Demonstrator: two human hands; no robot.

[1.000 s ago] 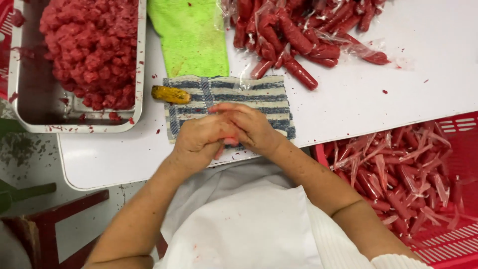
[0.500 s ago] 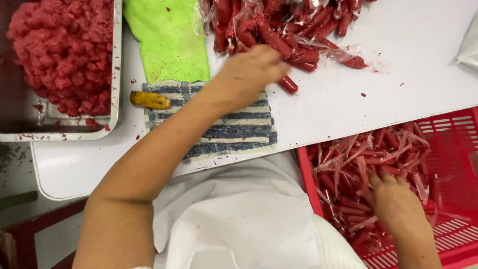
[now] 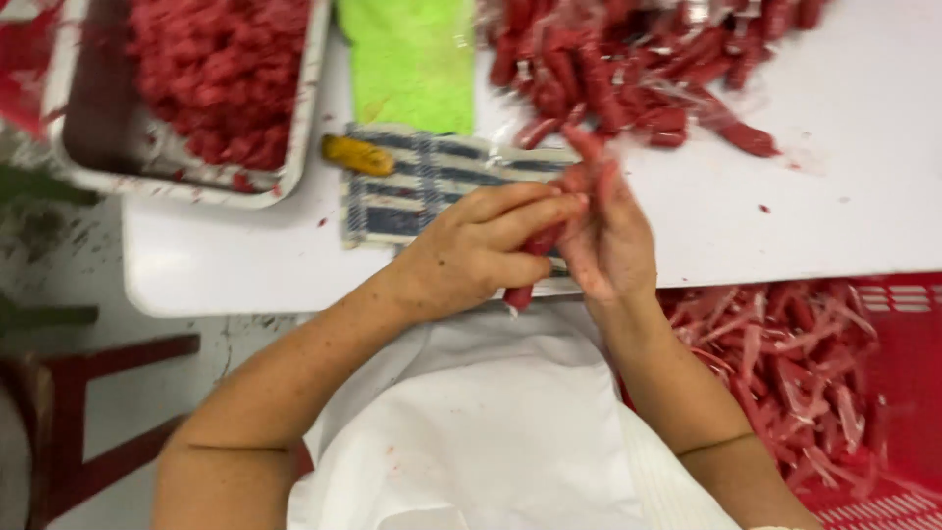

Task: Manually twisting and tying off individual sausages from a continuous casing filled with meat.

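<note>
My left hand (image 3: 471,250) grips a red sausage (image 3: 530,263) whose lower end pokes out below the fingers. My right hand (image 3: 610,231) meets it from the right, its fingers pinching the sausage's upper end and its clear casing. Both hands hover over the near edge of a blue-and-white striped cloth (image 3: 412,186) on the white table (image 3: 824,216). A heap of red sausages in clear wrapping (image 3: 628,69) lies at the far side of the table.
A metal tray (image 3: 74,162) of red peeled pieces stands at the far left. A green cloth (image 3: 417,59) lies beyond the striped one, with a small yellow-handled tool (image 3: 358,154) beside it. A red crate (image 3: 898,334) of discarded casings sits low on the right.
My left hand has come back from the sausage heap with a sausage. My right hand has risen out of the red crate and joined it over the striped cloth.
</note>
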